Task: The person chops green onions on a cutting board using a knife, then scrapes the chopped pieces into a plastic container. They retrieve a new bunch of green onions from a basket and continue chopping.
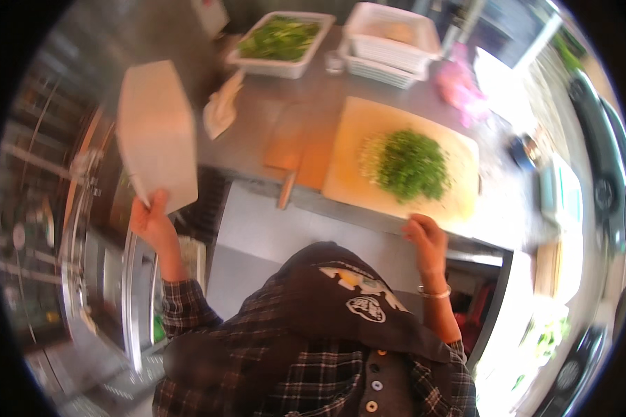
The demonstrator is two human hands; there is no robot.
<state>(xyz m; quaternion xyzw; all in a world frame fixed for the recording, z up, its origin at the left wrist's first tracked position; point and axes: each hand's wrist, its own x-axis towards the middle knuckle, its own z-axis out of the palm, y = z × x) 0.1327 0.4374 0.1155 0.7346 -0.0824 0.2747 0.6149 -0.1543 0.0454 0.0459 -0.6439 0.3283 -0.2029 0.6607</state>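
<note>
My left hand (155, 221) grips the near edge of a white, tray-like container (159, 130), raised and tilted left of the counter. My right hand (428, 240) is at the near edge of a pale cutting board (344, 172), fingers loosely curled, with nothing visible in them. On the board lies a heap of finely chopped green herbs (414, 164). Pale chopped bits (371, 159) border its left side. Left of the board, a cleaver rests on the counter, its wooden handle (287, 191) jutting over the front edge.
A white tub of leafy greens (279, 41) stands at the back, beside stacked white baskets (391, 44). A crumpled cloth (223, 107) lies nearer on the steel counter (248, 135). Pink plastic bags (461, 88) sit at right. Wire shelving (36, 208) runs along the left.
</note>
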